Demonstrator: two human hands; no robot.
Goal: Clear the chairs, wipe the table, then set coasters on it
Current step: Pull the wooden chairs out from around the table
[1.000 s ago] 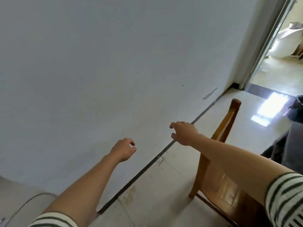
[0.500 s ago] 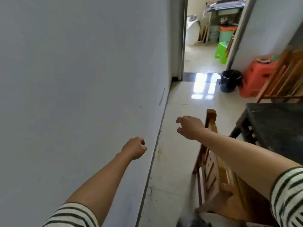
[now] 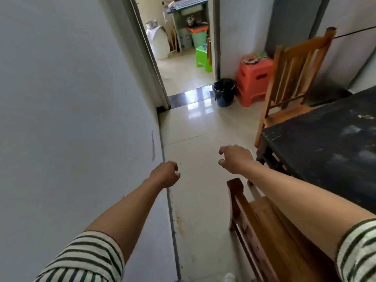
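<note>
Left hand (image 3: 164, 174), right hand (image 3: 236, 158) over floor: fingers (image 3: 223, 149) loosely curled, gripping nothing. Near chair (image 3: 262, 231) beside bench (image 3: 325, 143) near corner, seat half hidden by forearm. Far chair (image 3: 293, 78) at far edge. Bench cut off right.

Wall (image 3: 71, 119) closes whole left side. Bare floor strip (image 3: 193, 155) runs near to far between wall and furniture, open through far doorway (image 3: 183, 64). Right side blocked: near chair (image 3: 264, 231), dark table (image 3: 325, 151) beyond it, far chair (image 3: 295, 78) at table's far end. Black bin (image 3: 223, 92) and red stool (image 3: 254, 82) stand just right of doorway.
</note>
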